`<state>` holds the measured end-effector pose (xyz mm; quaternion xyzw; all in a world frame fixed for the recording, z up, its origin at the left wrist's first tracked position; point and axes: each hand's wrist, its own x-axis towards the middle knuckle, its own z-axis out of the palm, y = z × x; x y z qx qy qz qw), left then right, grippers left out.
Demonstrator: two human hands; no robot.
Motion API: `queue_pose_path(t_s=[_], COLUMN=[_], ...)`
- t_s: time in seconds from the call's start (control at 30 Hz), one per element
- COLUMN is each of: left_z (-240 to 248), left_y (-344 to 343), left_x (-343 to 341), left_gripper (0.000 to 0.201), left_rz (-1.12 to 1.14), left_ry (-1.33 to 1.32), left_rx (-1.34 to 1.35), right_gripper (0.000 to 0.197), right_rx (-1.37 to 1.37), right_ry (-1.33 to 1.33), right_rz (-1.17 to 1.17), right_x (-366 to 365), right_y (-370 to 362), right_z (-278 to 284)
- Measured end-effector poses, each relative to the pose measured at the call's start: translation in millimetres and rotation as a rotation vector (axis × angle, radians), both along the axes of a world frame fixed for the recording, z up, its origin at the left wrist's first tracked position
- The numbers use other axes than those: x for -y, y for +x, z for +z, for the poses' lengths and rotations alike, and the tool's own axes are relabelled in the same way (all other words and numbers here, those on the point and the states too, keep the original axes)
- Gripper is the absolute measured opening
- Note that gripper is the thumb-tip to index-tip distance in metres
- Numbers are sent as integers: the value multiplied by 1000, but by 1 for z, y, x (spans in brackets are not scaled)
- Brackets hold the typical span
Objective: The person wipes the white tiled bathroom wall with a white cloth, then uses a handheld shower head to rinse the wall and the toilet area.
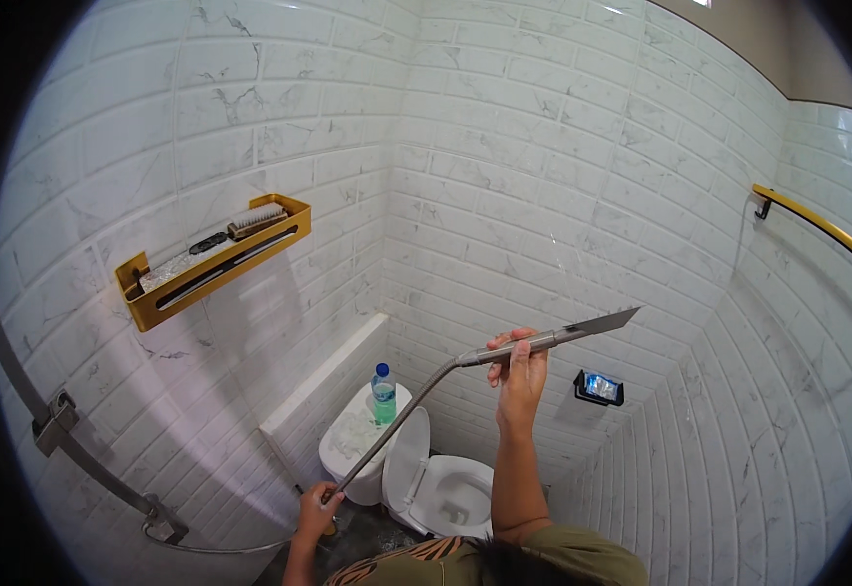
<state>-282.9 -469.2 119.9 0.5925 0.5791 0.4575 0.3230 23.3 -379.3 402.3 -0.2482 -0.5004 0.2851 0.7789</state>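
Observation:
My right hand (pixel 520 379) is raised in front of the tiled wall, its fingers wrapped round the grey handle of a handheld shower head (pixel 603 322). The flat head points to the right and slightly up. Thin streaks of water show against the tiles just above it. From the handle a metal hose (pixel 401 418) curves down to the left. Low in the picture, my left hand (pixel 317 510) is closed round that hose. Beneath the hose stands a white toilet (pixel 452 493) with its lid up. A clear bottle (pixel 384 396) with a blue cap and green liquid stands on the tank.
A gold wall shelf (pixel 213 269) on the left holds a brush (pixel 257 221). A grey shower rail (pixel 103 474) runs down the left wall. On the right are a black holder (pixel 599 388) with a blue-and-silver packet and a gold bar (pixel 821 227). A low ledge (pixel 323 376) lies behind the tank.

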Motion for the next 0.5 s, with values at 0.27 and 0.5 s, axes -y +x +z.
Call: queue_pose_path(t_s=[0.27,0.5], left_z=[6,-5], left_y=[9,9], left_x=[-1,1], left_gripper=[21,18], left_rz=[-88,-116], left_ry=[-40,49], left_rx=[-68,-39], right_gripper=[23,24], right_rx=[5,7], right_ry=[-67,-145], right_rz=[-109,-196], right_x=[17,35], right_y=[24,37], right_z=[-20,-39])
